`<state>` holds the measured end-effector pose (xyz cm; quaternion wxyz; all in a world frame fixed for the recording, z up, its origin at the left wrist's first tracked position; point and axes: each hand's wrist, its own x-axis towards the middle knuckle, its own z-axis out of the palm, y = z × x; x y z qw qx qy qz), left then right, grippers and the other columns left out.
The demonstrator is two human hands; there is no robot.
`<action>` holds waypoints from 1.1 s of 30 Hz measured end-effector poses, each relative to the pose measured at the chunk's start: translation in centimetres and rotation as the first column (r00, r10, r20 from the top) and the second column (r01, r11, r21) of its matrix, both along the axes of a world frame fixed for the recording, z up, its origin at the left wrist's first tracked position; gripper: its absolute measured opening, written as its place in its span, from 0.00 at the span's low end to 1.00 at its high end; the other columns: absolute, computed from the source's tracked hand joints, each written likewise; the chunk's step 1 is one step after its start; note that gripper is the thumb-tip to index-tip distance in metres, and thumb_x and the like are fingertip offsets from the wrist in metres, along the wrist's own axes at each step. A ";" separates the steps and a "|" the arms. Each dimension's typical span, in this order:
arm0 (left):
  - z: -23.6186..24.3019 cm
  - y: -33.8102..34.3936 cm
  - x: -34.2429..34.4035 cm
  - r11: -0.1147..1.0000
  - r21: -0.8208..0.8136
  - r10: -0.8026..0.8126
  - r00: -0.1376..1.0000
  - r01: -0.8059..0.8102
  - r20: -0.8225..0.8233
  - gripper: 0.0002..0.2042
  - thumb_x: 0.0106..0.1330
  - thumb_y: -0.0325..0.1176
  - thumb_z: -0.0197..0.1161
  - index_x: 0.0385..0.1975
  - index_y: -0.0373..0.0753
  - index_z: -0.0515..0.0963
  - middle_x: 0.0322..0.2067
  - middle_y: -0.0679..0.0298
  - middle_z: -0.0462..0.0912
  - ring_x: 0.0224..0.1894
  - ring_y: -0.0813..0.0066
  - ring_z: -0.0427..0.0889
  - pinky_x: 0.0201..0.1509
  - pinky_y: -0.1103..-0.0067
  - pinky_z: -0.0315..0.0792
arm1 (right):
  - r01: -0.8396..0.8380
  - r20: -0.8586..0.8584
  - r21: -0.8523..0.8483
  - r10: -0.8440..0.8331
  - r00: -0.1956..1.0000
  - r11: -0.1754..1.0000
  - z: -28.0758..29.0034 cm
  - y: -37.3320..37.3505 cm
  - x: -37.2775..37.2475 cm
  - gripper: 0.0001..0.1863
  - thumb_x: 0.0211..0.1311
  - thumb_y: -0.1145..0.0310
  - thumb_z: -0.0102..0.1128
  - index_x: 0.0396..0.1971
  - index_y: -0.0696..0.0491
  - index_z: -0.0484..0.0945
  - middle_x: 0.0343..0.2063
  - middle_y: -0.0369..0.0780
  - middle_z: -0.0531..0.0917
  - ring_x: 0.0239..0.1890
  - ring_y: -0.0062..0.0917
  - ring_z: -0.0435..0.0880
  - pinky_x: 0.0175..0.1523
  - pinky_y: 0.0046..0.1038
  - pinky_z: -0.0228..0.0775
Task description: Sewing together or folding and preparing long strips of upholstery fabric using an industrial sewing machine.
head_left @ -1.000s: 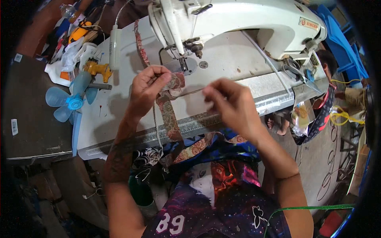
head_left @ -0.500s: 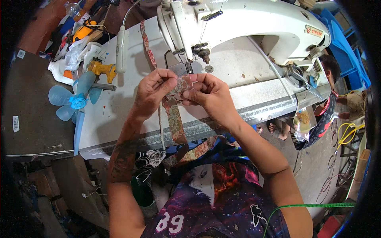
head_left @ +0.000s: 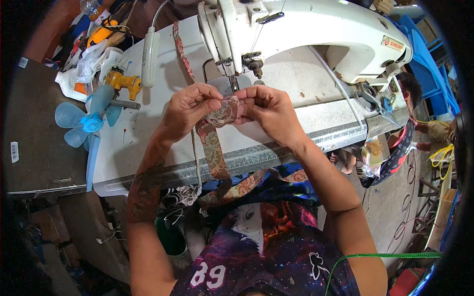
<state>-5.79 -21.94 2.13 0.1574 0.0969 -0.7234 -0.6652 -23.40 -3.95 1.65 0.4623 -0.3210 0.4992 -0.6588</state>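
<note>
Both hands pinch a patterned fabric strip (head_left: 215,152) in front of the sewing machine's needle area. My left hand (head_left: 190,111) is closed on the strip's left side, thumb against fingers. On the other side, my right hand (head_left: 269,111) grips the upper end between thumb and fingertips. From the hands the strip hangs over the table's front edge toward my lap, where more of it lies. A white cord (head_left: 196,160) runs down beside it. The white sewing machine (head_left: 306,29) stands just beyond my hands, its presser foot (head_left: 234,85) close above my fingers.
At the left lie a blue fan blade (head_left: 92,122), a yellow tool (head_left: 123,83) and white bottles. A narrow patterned piece (head_left: 182,52) extends behind the machine's left side. Scissors (head_left: 377,104) rest at the table's right end. A person (head_left: 400,138) sits beyond it.
My hands have moved slightly apart, stretching the strip's upper end flatter between them. The view has shifted a little, so the table objects appear further left.
</note>
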 end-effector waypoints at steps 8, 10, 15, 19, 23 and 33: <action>-0.1 0.9 -0.8 0.981 -0.166 0.106 0.993 -0.095 0.056 0.11 0.78 0.30 0.67 0.52 0.30 0.87 0.41 0.64 0.90 0.41 0.83 0.86 0.47 0.84 0.82 | -0.045 0.004 0.022 0.045 0.999 0.999 0.2 0.4 -0.7 0.11 0.75 0.83 0.59 0.52 0.69 0.82 0.42 0.45 0.89 0.42 0.26 0.91 0.48 0.27 0.91; -0.2 1.1 -0.8 0.961 -0.254 0.126 0.991 -0.113 0.036 0.11 0.78 0.31 0.67 0.52 0.31 0.87 0.41 0.64 0.90 0.41 0.84 0.86 0.46 0.84 0.82 | -0.046 0.037 0.030 0.045 0.998 0.998 0.3 0.4 -0.7 0.11 0.75 0.82 0.59 0.52 0.69 0.82 0.43 0.45 0.89 0.42 0.27 0.92 0.49 0.28 0.91; 0.0 1.6 -0.6 0.936 -0.320 0.171 0.984 -0.149 0.042 0.11 0.79 0.32 0.67 0.50 0.31 0.88 0.39 0.63 0.90 0.39 0.83 0.85 0.44 0.82 0.80 | -0.044 0.111 0.075 0.035 0.993 0.996 0.5 0.4 -0.8 0.11 0.76 0.80 0.61 0.52 0.69 0.82 0.44 0.46 0.89 0.43 0.28 0.92 0.50 0.29 0.92; 0.6 2.0 -0.7 0.863 -0.481 0.219 0.973 -0.156 0.077 0.11 0.79 0.32 0.66 0.50 0.29 0.86 0.38 0.61 0.89 0.41 0.80 0.85 0.46 0.80 0.80 | -0.065 0.206 0.106 0.042 0.978 0.992 0.6 0.4 -0.9 0.11 0.76 0.78 0.63 0.52 0.68 0.83 0.44 0.46 0.90 0.43 0.28 0.92 0.49 0.29 0.92; 1.1 2.6 -1.0 0.839 -0.522 0.239 0.966 -0.155 0.097 0.12 0.79 0.32 0.66 0.51 0.29 0.85 0.39 0.60 0.88 0.42 0.78 0.84 0.48 0.78 0.79 | -0.029 0.055 0.129 0.022 0.998 0.991 0.4 0.3 -0.7 0.11 0.74 0.76 0.67 0.49 0.67 0.84 0.40 0.44 0.91 0.41 0.25 0.93 0.45 0.28 0.91; 1.5 2.5 -0.7 0.803 -0.594 0.217 0.952 -0.048 0.216 0.13 0.78 0.36 0.68 0.48 0.31 0.85 0.36 0.57 0.87 0.39 0.75 0.84 0.45 0.74 0.78 | 0.021 -0.083 0.125 -0.010 0.996 0.992 0.1 0.1 -0.6 0.11 0.73 0.77 0.66 0.50 0.67 0.83 0.37 0.42 0.91 0.36 0.22 0.90 0.41 0.25 0.87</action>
